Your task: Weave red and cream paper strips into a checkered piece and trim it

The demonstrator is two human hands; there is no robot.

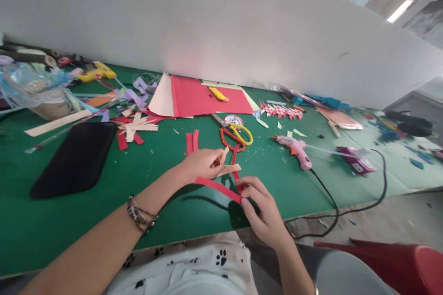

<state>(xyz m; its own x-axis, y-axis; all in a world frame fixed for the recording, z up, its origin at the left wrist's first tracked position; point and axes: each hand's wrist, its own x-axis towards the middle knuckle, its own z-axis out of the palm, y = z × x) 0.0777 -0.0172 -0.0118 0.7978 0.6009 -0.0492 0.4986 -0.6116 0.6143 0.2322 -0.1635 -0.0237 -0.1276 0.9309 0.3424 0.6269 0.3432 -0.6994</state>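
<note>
My left hand (204, 164) is closed around folded cream paper strips (231, 169), with a bit of red showing between the fingers. A red paper strip (218, 187), bent at one end, is pinched between the thumb and fingers of my right hand (259, 205). Its long arm reaches left below my left wrist; the other rises toward the scissors (238, 136), which lie on the table with one red-orange and one yellow handle loop. Two short red strips (192, 142) rest just beyond my left wrist. Whether the cream and red strips are joined is hidden by my fingers.
A pink glue gun (294, 147) lies to the right, its black cord looping over the table edge. Red paper sheets (194, 96) lie by the wall. On the left are a black phone (76, 159), a cream-and-red strip star (133, 127) and a yellow glue gun (97, 72).
</note>
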